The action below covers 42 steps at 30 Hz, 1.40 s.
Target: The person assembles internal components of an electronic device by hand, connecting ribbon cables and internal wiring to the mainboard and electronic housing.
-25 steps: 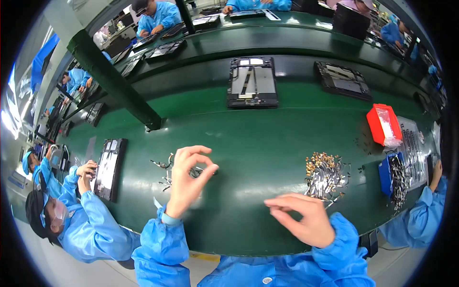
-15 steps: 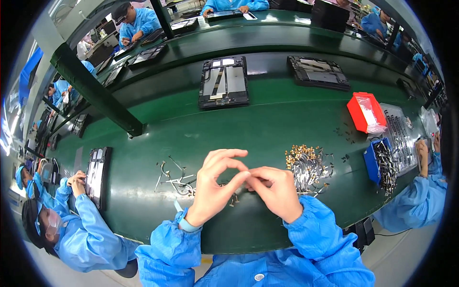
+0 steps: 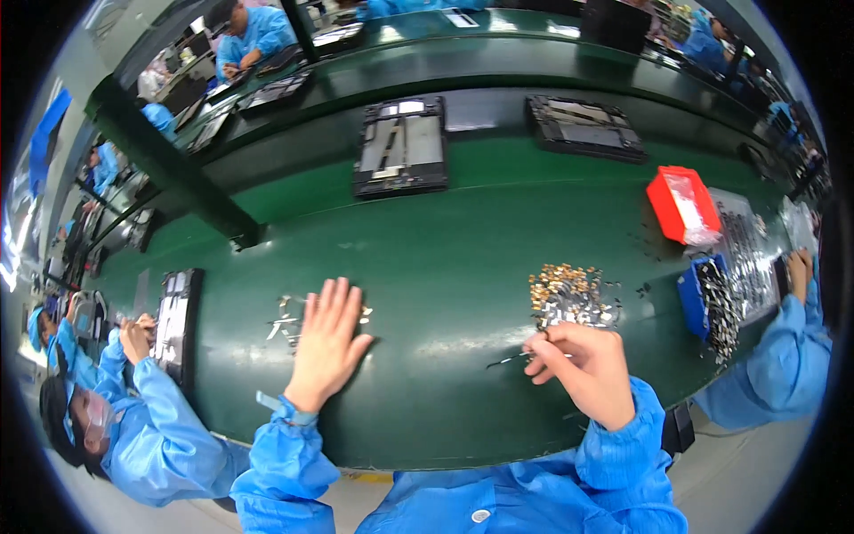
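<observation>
My left hand (image 3: 327,345) lies palm down with its fingers stretched out, over a small group of loose thin silvery cables (image 3: 283,322) that stick out on both sides of it. My right hand (image 3: 583,367) pinches a thin flex cable (image 3: 505,361) between thumb and fingertips; its dark, slender end points left, and the rest is hidden by the fingers. Just beyond the right hand lies a dense pile of flex cables (image 3: 569,295) with gold and silver ends.
A red bin (image 3: 665,212) holding clear bags and a blue bin (image 3: 690,301) full of cables stand at the right, beside a clear tray (image 3: 745,245). Dark device housings (image 3: 402,147) lie at the back. A green post (image 3: 169,160) rises at left. Co-workers sit on either side.
My hands have come apart. The left has moved left and spread flat over the loose cables; the right has moved right and nearer the edge, holding the thin cable.
</observation>
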### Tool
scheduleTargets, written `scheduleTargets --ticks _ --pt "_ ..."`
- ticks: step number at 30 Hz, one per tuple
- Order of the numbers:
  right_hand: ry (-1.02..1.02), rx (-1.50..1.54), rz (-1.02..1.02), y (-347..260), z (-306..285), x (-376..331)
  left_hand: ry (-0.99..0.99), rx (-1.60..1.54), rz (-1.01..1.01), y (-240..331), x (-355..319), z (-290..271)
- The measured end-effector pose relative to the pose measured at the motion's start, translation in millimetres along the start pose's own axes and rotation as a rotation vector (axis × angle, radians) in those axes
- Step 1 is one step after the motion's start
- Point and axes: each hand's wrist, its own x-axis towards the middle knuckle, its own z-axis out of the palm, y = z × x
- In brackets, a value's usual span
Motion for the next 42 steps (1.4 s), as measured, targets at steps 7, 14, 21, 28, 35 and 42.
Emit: scheduleTargets --ticks 7,14,21,28,35,42 --pt "-0.128 0.033 0.047 7 -13 6 -0.497 -1.409 -0.256 114 16 -48" --pt "0.035 -0.150 -0.082 12 -6 -5 -0.720 -1.700 -0.310 156 28 -30" --pt "0.040 -0.488 -0.635 34 -20 -22 -0.471 -1.575 -0.251 175 25 -34" --pt "0.068 -0.511 -0.684 33 -31 -24 -0.194 -1.040 0.145 187 23 -34" --pt "0.197 -0.638 -0.763 39 -38 -27 -0.440 -1.240 -0.086 192 21 -31" --pt "0.122 -0.549 -0.705 41 -34 -28 -0.255 -1.092 0.086 196 17 -25"
